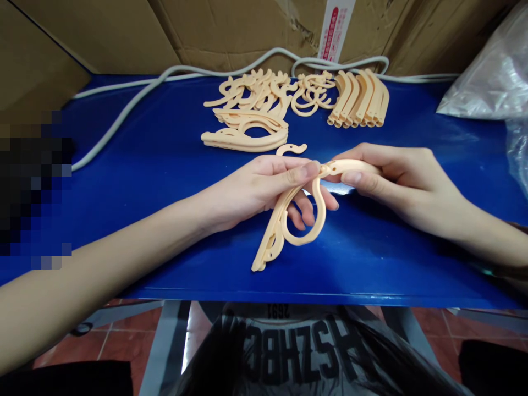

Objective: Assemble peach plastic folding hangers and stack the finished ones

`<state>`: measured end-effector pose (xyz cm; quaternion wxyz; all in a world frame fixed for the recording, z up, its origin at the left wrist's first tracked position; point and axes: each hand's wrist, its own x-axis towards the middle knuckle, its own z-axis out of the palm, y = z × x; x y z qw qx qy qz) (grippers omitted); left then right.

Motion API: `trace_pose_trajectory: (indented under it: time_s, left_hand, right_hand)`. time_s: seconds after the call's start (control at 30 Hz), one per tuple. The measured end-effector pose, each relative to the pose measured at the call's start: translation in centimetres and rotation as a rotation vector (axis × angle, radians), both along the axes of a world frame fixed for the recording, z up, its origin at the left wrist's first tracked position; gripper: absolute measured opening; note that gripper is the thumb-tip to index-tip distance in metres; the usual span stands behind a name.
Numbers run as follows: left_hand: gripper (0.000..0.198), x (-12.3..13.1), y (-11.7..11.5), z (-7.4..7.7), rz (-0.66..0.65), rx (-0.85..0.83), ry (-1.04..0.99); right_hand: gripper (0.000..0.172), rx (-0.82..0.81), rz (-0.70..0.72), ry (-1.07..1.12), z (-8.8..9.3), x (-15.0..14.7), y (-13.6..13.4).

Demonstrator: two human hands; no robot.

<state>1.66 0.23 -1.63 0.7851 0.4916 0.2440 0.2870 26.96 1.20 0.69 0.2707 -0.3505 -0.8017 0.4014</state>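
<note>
A cream plastic folding clothes hanger (pixel 274 231) is pinched between the thumb and fingers of my left hand (pixel 264 181), over the front half of the blue table. One of its arms slants down toward the table's front edge, and a round loop curls below my fingers. The small hook end (pixel 295 148) sticks out behind that hand. With thumb and fingers, my right hand (pixel 412 179) grips a curved arm piece (pixel 355 166) that meets the hanger at my left fingertips. My thumb and fingers partly cover the joint, so I cannot tell whether the pieces are fastened.
Behind my hands lie stacked hanger parts (pixel 247 143), a heap of hooked pieces (pixel 307 104) and a row of curved arms (pixel 361 99). A white cable (pixel 136 104) crosses the blue table (pixel 391 258) before cardboard boxes (pixel 247 27). Right stands a clear plastic bag (pixel 487 77).
</note>
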Motion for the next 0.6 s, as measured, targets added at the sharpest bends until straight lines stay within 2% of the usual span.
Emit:
trace_pose_trajectory:
  time_s: [0.23,0.4,0.53,0.6]
  left_hand:
    - [0.022,0.28,-0.2,0.04,0.012,-0.02,-0.067]
    - [0.023,0.16,-0.23,0.11,0.043,-0.017,-0.005]
    - [0.034,0.01,-0.14,0.48,-0.016,0.008,0.015]
    - [0.031,0.03,-0.17,0.59,-0.023,-0.007,0.015]
  right_hand:
    - [0.039,-0.181,0.043,0.111,0.57,-0.63,-0.8]
    - [0.04,-0.154,-0.01,0.087,0.28,-0.63,-0.72]
    - [0.042,-0.148,-0.026,0.071,0.08,-0.54,-0.84]
    - [0.04,-0.148,-0.024,0.075,0.08,-0.55,-0.88]
